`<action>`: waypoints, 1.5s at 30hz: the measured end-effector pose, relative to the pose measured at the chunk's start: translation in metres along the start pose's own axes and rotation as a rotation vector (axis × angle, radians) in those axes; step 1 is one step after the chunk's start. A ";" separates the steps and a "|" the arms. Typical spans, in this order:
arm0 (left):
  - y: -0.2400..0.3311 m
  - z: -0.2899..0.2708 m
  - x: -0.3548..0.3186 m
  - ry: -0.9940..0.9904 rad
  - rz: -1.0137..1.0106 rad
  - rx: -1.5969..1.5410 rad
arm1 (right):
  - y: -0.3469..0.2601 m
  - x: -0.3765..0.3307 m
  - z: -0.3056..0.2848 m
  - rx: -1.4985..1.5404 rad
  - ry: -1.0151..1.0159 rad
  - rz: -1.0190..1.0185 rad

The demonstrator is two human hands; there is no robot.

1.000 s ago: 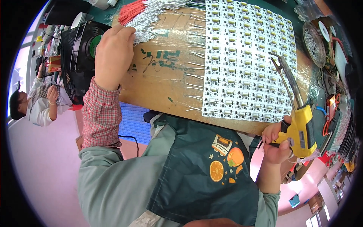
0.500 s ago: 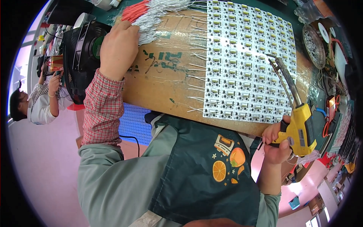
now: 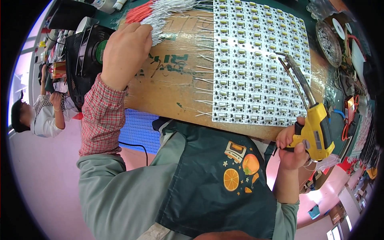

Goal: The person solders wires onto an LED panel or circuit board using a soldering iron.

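My right hand (image 3: 292, 150) is wrapped round the grip of a yellow soldering gun (image 3: 314, 130), whose long metal tip points up over the board panel. That panel (image 3: 262, 64) of white circuit boards lies on brown cardboard, with rows of small yellowish-white parts. Thin white wires (image 3: 205, 80) stick out from its left edge. At the upper left my left hand (image 3: 126, 54) is closed, knuckles up, at the near end of a pile of white wires (image 3: 158, 28) and red wires (image 3: 138, 14). Its fingertips are turned away, so what they hold is hidden.
A black fan (image 3: 86, 60) stands beside my left hand. The cardboard (image 3: 168, 88) is taped and marked in green. On the right are a round dish (image 3: 329, 44) of small bits and a white spool (image 3: 338, 29). Another person (image 3: 46, 114) sits at far left.
My left hand has turned slightly and its knuckles have shifted right along the wire pile. The soldering gun has moved slightly up and left. The whole view has shifted a little.
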State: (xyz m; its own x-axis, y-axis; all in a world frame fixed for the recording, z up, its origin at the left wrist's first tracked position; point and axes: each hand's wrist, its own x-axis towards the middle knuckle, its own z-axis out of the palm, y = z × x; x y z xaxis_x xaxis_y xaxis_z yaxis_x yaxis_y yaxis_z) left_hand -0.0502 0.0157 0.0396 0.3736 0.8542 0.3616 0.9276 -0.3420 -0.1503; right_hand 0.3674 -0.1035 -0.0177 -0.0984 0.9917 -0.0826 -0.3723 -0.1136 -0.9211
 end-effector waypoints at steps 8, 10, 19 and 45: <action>-0.005 -0.014 0.039 -0.277 0.299 0.256 | 0.000 -0.001 -0.003 0.032 -0.001 0.026; -0.005 -0.015 0.049 -0.351 0.325 0.296 | -0.001 -0.001 -0.003 0.037 -0.002 0.025; -0.002 -0.002 0.069 -0.389 0.479 0.440 | 0.001 -0.004 -0.002 0.037 -0.009 0.039; 0.002 0.000 0.064 -0.440 0.462 0.356 | -0.001 -0.002 -0.001 -0.003 -0.011 0.023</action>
State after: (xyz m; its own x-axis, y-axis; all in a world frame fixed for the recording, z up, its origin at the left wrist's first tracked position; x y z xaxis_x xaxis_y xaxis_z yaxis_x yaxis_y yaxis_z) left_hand -0.0245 0.0697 0.0622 0.6208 0.7573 -0.2030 0.5897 -0.6217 -0.5155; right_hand 0.3684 -0.1055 -0.0170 -0.1173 0.9881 -0.0995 -0.3672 -0.1362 -0.9201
